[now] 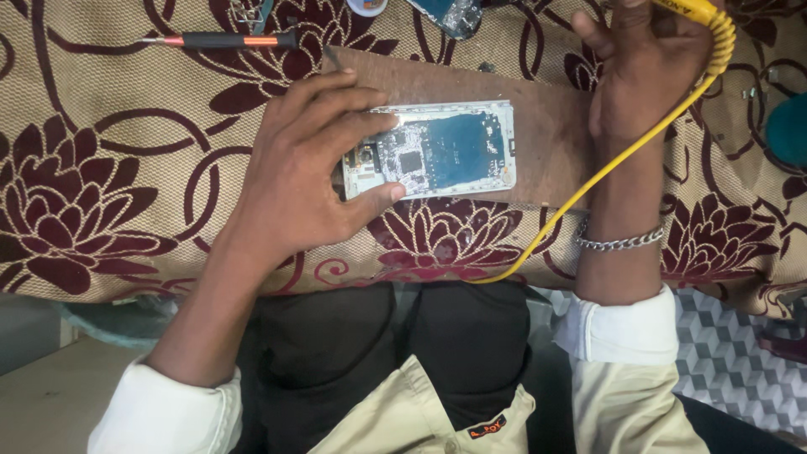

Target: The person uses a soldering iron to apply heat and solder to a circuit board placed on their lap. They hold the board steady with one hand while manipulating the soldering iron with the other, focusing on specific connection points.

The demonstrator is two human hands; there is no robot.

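Observation:
An opened phone [445, 150] with its back off lies on a brown wooden board [546, 118], showing a blue circuit board in a silver frame. My left hand [303, 168] grips the phone's left end, thumb on the near edge and fingers over the far edge. My right hand [647, 59] is raised at the far right of the board, closed around a yellow-handled tool [710, 21] whose yellow cord [588, 189] runs down toward my lap. The tool's tip is hidden. A metal chain bracelet [618, 241] sits on my right wrist.
A beige cloth with maroon flowers [101, 168] covers the surface. A black and orange screwdriver [223, 39] lies at the far left. Another phone part [450, 15] and a round white item [366, 6] sit at the far edge. A teal object [788, 130] is at the right.

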